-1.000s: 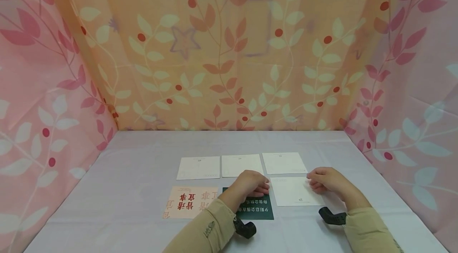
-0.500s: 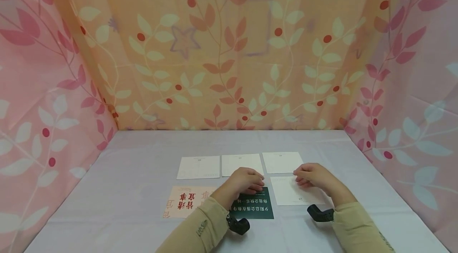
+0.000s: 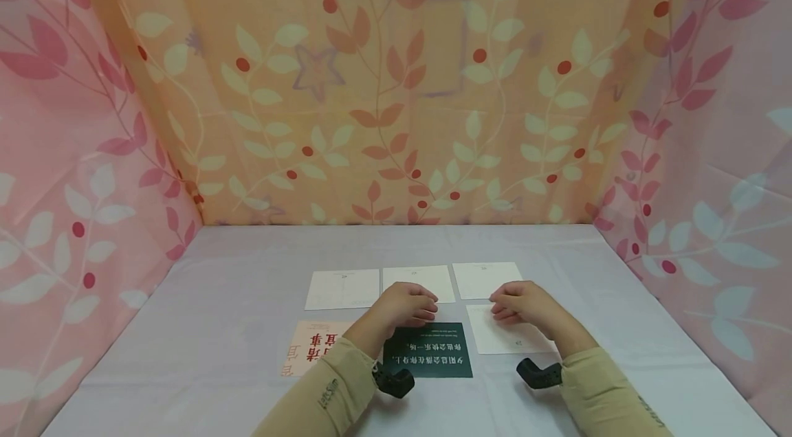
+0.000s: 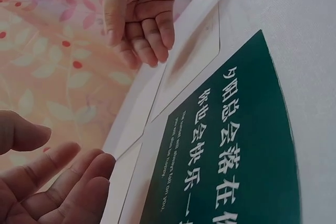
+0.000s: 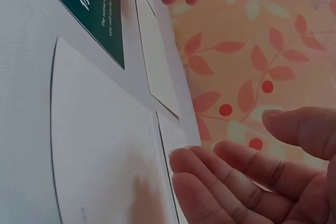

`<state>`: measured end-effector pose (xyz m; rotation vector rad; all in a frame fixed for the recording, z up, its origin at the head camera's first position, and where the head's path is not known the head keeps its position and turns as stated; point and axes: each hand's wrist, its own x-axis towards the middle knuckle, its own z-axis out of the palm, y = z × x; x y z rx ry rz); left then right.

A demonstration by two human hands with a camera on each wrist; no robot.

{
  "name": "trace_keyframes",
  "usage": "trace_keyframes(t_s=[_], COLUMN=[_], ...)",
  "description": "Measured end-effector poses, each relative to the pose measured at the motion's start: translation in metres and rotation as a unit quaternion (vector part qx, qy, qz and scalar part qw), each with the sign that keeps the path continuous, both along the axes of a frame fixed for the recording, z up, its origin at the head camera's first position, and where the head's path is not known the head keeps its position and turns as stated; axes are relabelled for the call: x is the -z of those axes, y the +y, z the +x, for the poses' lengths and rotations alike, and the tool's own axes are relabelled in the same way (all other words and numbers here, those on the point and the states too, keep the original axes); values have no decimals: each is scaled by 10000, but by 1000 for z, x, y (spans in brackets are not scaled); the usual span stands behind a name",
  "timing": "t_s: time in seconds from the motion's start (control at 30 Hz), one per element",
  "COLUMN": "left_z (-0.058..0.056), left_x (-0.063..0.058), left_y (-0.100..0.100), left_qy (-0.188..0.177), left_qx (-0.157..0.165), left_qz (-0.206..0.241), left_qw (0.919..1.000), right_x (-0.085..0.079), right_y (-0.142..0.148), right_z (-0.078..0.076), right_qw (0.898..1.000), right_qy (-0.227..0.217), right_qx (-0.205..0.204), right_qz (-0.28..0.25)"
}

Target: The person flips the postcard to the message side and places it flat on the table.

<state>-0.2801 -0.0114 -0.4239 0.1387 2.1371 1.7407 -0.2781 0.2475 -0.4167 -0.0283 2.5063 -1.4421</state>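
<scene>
My left hand hovers over the far edge of a dark green postcard with white Chinese lettering. In the left wrist view its fingers are loosely bent, the thumb apart, with nothing held. To the right, my right hand hangs above a white postcard lying blank side up. Its thumb and fingers are also relaxed and hold nothing, casting a shadow on that card. A peach postcard with red characters lies at the left, partly hidden by the left sleeve.
A far row holds three white cards: left, middle and right. All lie flat on a white cloth-covered table. Patterned curtains enclose the back and sides. Black wrist devices hang under both sleeves.
Both hands have shifted left, the right one from the white card's right edge to over its far left part. More of the green postcard now shows; the peach one is more covered.
</scene>
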Motion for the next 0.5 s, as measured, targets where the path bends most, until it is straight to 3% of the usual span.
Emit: trace_keyframes(t_s=[0.5], left_z=[6], left_x=[-3], left_y=[-30], left_qy=[321], left_qx=[-259], left_qz=[-574], left_qw=[9975], right_x=[9], right_y=[-19], right_z=[5], right_qw=[9989], right_qy=[-180], right_qx=[9], right_qz=[-425])
